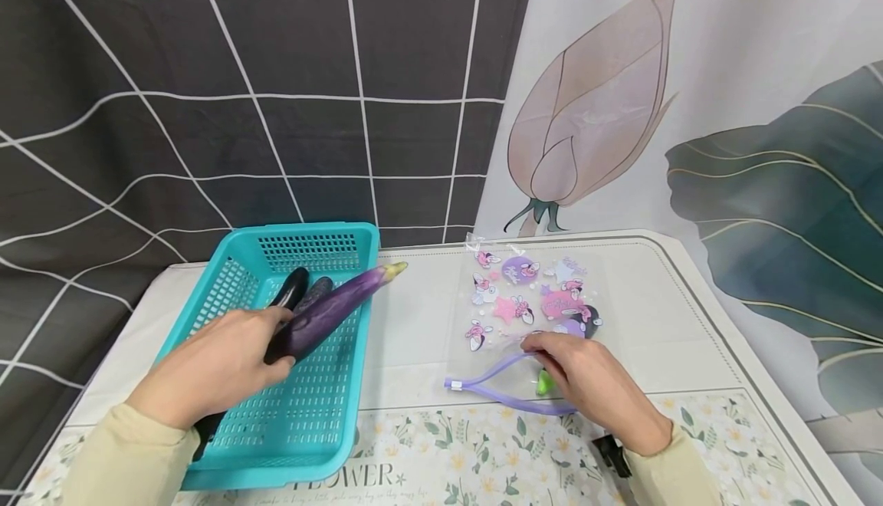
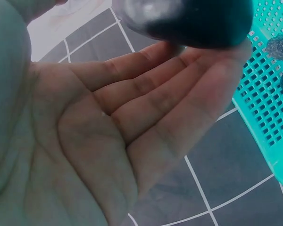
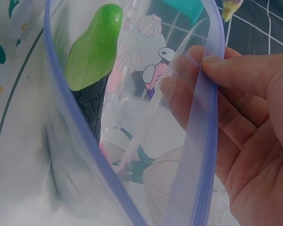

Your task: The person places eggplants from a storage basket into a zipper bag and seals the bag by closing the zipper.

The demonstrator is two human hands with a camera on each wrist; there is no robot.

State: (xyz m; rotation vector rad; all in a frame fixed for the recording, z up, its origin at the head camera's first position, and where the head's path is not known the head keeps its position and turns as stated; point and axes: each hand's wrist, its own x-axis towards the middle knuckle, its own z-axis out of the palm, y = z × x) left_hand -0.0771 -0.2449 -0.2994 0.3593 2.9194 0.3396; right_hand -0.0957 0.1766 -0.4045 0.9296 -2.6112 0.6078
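My left hand (image 1: 214, 364) grips a purple eggplant (image 1: 331, 314) by its thick end, between thumb and fingers, over a teal basket (image 1: 366, 337). Its yellow-green stem end points up and right past the basket rim. In the left wrist view the glossy end rests at the fingertips. On the table my right hand (image 1: 600, 383) pinches one lip of a clear printed zip bag (image 1: 507, 308), holding its mouth apart. A purple zip strip (image 3: 210, 141) edges the mouth. Inside lies a dark wrinkled piece with a green end (image 3: 96, 47).
In the basket lie a glossy black long vegetable (image 1: 293, 285) and a dark bumpy one (image 1: 317, 290); another black end (image 1: 207, 433) shows below my left wrist. A floral mat (image 1: 483, 452) covers the table front. A dark grid curtain (image 1: 303, 138) hangs behind.
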